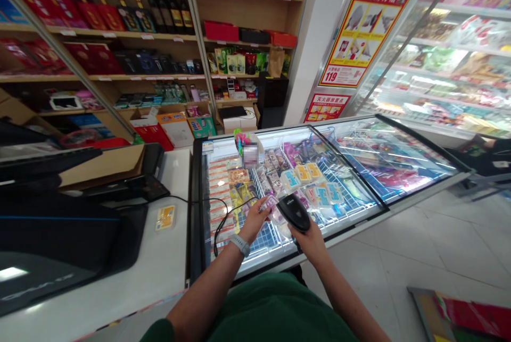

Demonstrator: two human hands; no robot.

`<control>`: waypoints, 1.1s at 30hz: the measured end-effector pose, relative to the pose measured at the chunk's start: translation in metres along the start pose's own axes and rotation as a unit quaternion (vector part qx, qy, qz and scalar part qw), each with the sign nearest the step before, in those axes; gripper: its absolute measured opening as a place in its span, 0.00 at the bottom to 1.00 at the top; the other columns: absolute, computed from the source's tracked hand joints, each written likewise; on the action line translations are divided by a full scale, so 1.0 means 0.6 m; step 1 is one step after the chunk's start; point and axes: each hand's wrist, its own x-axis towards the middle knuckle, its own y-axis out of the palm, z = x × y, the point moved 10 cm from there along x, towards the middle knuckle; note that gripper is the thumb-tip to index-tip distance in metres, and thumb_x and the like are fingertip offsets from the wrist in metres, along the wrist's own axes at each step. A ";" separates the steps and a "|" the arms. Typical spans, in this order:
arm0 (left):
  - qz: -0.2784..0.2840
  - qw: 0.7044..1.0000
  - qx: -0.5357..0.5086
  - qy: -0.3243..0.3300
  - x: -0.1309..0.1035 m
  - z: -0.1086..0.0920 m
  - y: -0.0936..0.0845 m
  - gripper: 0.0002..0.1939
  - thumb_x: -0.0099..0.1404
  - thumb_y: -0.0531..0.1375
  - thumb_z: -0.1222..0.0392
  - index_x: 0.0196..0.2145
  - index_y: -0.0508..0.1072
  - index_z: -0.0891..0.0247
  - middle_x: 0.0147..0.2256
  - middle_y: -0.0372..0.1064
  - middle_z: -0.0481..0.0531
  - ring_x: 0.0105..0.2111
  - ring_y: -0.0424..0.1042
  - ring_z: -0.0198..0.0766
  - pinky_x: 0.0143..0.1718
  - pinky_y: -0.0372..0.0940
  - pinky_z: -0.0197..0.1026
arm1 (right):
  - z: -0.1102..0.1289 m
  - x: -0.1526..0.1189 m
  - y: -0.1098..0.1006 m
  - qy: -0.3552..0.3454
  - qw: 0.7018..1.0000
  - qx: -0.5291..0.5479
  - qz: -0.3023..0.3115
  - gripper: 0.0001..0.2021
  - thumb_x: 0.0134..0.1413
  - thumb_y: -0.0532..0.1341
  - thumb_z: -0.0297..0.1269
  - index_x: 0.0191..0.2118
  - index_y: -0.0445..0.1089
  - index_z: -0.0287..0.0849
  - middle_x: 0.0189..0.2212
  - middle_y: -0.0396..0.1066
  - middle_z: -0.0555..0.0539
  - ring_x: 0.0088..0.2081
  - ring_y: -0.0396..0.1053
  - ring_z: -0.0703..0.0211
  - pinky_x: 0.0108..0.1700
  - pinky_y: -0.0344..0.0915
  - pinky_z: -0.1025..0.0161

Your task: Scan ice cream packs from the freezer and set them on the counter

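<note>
My right hand [306, 235] is wrapped round the handle of a black barcode scanner [294, 211]. The scanner's head points away toward my left hand [254, 222], which wears a grey watch [240, 244]. That hand pinches a small clear pack with a purple label [274, 209], close to the scanner's front end. Beyond the hands, orange-labelled packs [303, 173] and blue-labelled packs [322, 195] lie together on the chest freezer [351, 229]. The scanner's black cable [223, 225] runs loosely across the glass to the left.
On the white counter [172, 249] at left lies a single yellow-labelled pack [165, 217], beside a black checkout machine [59, 246] and an open cardboard box [106, 166]. A colourful item [239, 142] stands at the freezer's back edge. Stocked shelves [131, 33] line the wall.
</note>
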 end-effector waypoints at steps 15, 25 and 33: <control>0.046 0.991 0.116 0.048 0.007 -0.011 0.004 0.49 0.39 0.74 0.57 0.58 0.62 0.60 0.56 0.63 0.61 0.56 0.63 0.53 0.59 0.54 0.53 | 0.007 -0.004 0.021 -0.002 0.999 0.023 0.046 0.19 0.46 0.63 0.40 0.46 0.69 0.39 0.36 0.76 0.45 0.39 0.74 0.50 0.42 0.70 0.59; 0.056 0.996 -0.075 -0.007 0.013 -0.035 -0.056 0.26 0.55 0.65 0.48 0.50 0.71 0.61 0.46 0.72 0.57 0.50 0.69 0.47 0.48 0.66 0.48 | 0.019 -0.004 0.006 -0.004 0.999 0.013 0.030 0.20 0.45 0.63 0.42 0.45 0.70 0.39 0.37 0.76 0.45 0.41 0.73 0.48 0.44 0.70 0.58; 0.030 0.984 -0.176 -0.006 0.016 -0.045 -0.079 0.21 0.62 0.59 0.47 0.47 0.70 0.64 0.46 0.71 0.58 0.48 0.71 0.44 0.49 0.69 0.50 | 0.012 -0.002 0.012 -0.012 0.999 -0.016 0.036 0.18 0.44 0.62 0.41 0.44 0.70 0.39 0.35 0.76 0.45 0.38 0.74 0.49 0.42 0.70 0.58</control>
